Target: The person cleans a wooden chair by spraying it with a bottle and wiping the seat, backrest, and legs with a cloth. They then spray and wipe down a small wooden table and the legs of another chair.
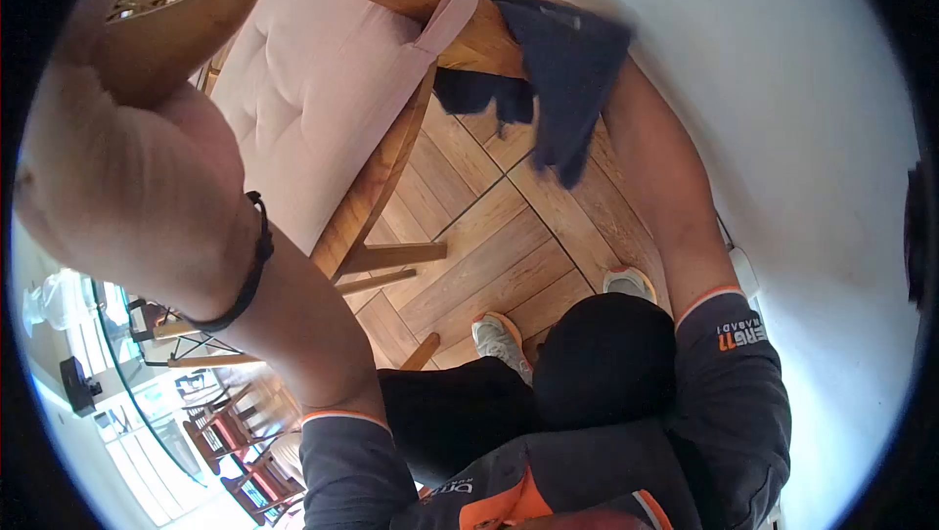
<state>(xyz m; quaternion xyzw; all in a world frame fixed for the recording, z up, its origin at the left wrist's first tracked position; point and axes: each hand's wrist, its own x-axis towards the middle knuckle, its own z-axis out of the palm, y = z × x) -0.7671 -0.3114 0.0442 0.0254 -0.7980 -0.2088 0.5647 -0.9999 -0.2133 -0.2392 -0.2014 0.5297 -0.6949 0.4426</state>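
Right hand (548,17) hidden under dark cloth (558,70), pressed on wooden chair frame (469,31); grip cannot be confirmed. Left hand (171,36) wrapped around chair's backrest rail (186,2), closed on it. Pink cushion (323,80) seated between both hands. Herringbone wood floor (489,256) below; glass table (127,364) at lower left.

Your dark navy cloth (562,70) lies bunched and blurred against the front edge of the wooden chair (391,154), its loose ends hanging down past the seat rail. The chair is tipped, its pale pink tufted cushion (318,80) tied onto the seat.
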